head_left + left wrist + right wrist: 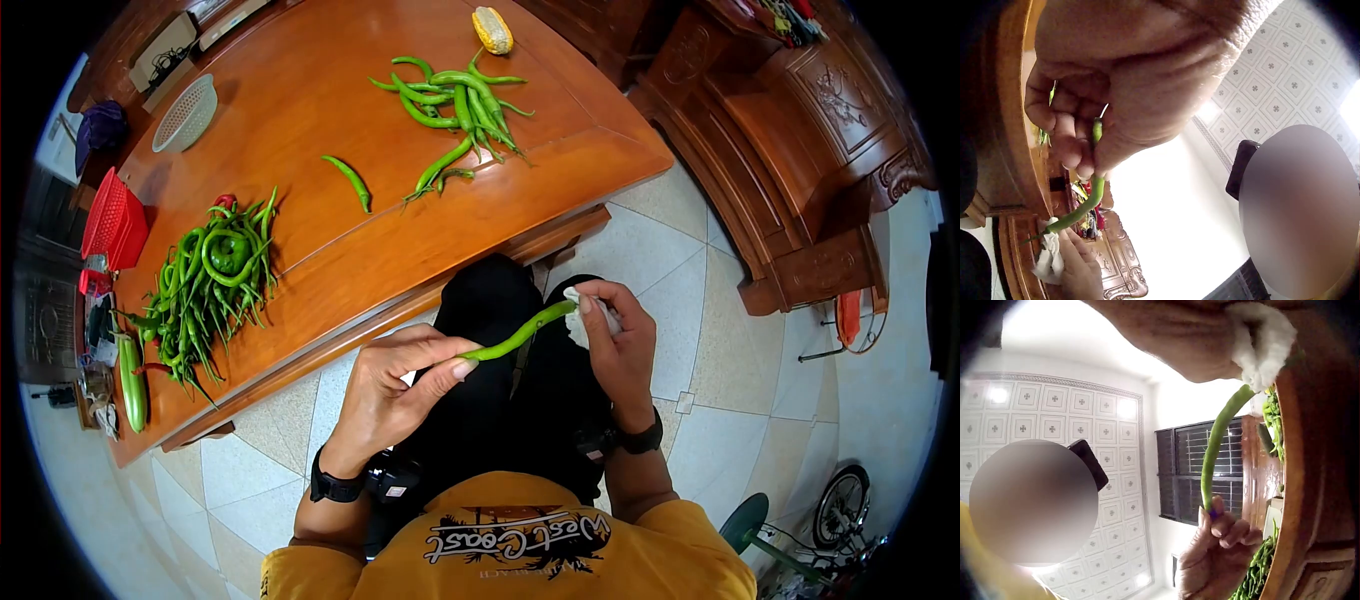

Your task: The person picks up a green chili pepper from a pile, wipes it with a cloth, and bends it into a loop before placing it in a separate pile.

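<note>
A long green pepper (520,338) spans the gap between the two hands above the person's lap. The left hand (395,385) pinches one end between thumb and fingers; in the left wrist view, that end and its stem show at the left hand (1110,94). At the other end, the right hand (622,350) holds a crumpled white tissue (572,295) against the pepper. The right wrist view shows the white tissue (1263,347) wrapped at the end of the curved pepper (1219,444).
On the wooden table (330,110) lie a large heap of green peppers (205,290), a smaller pile (465,105), a single pepper (350,182) and a corn cob (492,30). A red basket (115,222), a pale basket (186,114) and a long green vegetable (131,382) are at the left.
</note>
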A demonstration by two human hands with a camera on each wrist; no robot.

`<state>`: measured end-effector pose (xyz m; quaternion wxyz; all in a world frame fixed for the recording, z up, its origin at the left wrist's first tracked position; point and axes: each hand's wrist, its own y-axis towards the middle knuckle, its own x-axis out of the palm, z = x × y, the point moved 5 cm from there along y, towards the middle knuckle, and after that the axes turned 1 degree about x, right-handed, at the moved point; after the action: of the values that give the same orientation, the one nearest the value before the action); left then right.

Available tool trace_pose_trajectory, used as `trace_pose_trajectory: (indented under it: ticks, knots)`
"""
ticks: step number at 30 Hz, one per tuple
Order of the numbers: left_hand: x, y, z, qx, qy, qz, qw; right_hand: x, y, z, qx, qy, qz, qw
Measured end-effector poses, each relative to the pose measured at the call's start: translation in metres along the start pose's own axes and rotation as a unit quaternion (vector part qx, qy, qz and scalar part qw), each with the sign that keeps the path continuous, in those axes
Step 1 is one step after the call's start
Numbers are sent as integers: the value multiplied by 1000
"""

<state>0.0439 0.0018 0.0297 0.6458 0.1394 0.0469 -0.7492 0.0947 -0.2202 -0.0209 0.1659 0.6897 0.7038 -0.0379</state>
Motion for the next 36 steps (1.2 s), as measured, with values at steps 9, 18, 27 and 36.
trace_pose_trajectory:
  ticks: [9, 18, 27, 36]
  knots:
    - [7, 2, -1, -8, -2, -11, 1000, 6, -5, -26, -117, 7, 4, 993]
    - [11, 3, 1, -14, 9, -1, 1000, 26, -13, -48, -140, 17, -114, 983]
    - [15, 6, 5, -1, -28, 10, 1000, 22, -13, -37, -80, 31, -98, 991]
    - [37, 2, -10, -42, -20, -105, 993, 18, -16, -28, 26, 276, -124, 953]
